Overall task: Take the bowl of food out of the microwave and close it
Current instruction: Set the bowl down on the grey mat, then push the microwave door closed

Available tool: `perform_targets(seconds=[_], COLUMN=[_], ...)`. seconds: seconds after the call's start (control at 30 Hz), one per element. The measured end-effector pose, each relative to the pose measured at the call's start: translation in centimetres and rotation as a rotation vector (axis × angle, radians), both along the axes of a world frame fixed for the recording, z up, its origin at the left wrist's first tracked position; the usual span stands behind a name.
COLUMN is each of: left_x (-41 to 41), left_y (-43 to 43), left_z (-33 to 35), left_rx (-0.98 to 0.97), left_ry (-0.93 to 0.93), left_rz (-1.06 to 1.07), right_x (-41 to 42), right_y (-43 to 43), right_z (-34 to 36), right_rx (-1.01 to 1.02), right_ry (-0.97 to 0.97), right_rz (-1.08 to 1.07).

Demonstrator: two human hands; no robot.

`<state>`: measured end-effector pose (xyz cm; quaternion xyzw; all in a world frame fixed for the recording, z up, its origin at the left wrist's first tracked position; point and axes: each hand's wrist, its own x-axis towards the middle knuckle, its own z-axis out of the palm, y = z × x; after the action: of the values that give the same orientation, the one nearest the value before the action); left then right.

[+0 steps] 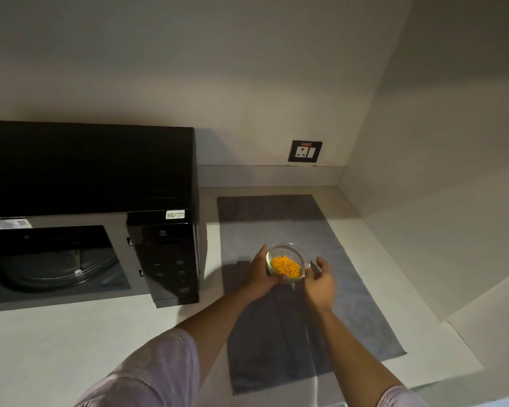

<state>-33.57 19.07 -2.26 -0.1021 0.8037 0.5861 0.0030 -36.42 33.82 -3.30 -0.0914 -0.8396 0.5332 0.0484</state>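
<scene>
A clear glass bowl (291,250) of orange food (285,266) is held over the grey mat (350,289), to the right of the black microwave (100,171). My left hand (262,274) grips the bowl's left side and underside. My right hand (321,282) cups its right side, fingers curved toward the rim. The microwave's cavity stands open, and its glass turntable (53,271) is bare. The door itself is out of view to the left.
The microwave's control panel (168,259) faces me at its right end. A wall socket (305,151) sits on the back wall above the mat. White walls close in the counter (71,342) on the right and behind.
</scene>
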Motion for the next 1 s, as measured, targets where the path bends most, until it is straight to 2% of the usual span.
perform_targets(seconds=[0.13,0.3,0.47,0.6,0.73,1.0], left_x=[1.6,6.0,11.8,16.3,20.7,27.9], left_y=[-0.3,-1.8,-6.0,-10.1,-14.8,-23.0], left_z=[1.1,3.1,5.8,9.1,12.1,15.8], left_rx=[-0.168,-0.377,-0.612,-0.655,-0.754,-0.879], left_ry=[0.132,0.356,0.595,0.596,0.681,0.541], left_rz=[-0.047,-0.112,-0.053,0.080,0.177,0.402], right_x=[1.5,3.9,7.4,11.3,14.7,20.6], right_y=[-1.7,-5.4,-10.0,-14.2,-19.2,-29.5], right_z=[2.6,6.1,10.2,13.7,16.4,19.4], right_rx=[0.033,-0.026,-0.109,-0.161,-0.183,-0.197], right_ry=[0.232,0.481,0.619,0.761,0.901,0.872], right_rz=[0.015,0.217,0.418,0.625,0.767,0.991])
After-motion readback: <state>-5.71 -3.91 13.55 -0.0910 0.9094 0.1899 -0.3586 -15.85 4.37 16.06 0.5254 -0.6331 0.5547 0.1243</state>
